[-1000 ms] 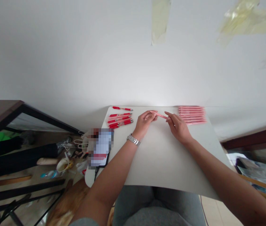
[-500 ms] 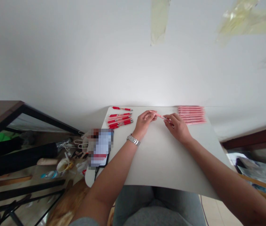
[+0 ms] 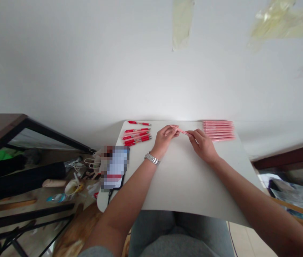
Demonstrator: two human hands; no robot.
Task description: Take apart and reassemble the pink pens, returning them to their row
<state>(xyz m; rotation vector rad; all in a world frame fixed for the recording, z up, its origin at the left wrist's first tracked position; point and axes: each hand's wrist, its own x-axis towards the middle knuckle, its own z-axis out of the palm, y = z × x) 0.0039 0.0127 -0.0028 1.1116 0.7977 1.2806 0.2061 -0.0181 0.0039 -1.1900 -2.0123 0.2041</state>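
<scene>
My left hand [image 3: 165, 137] and my right hand [image 3: 202, 143] meet over the far middle of the white table [image 3: 183, 182]. Between them they hold a thin pink pen [image 3: 182, 132], the left fingers curled round one end and the right fingertips pinched on the other. Several red pens [image 3: 136, 135] lie loose at the table's far left. A neat row of pink sleeves or pens [image 3: 218, 130] lies at the far right. A metal watch [image 3: 151, 159] is on my left wrist.
A phone [image 3: 114, 169] lies at the table's left edge with a cable. A dark glass-topped stand [image 3: 12, 142] and floor clutter with a cup [image 3: 71, 187] sit to the left. A white wall rises right behind the table. My grey-trousered lap is below the near edge.
My right hand has slid a little left along the pink pen and closed its fingertips on it. The left hand has barely moved.
</scene>
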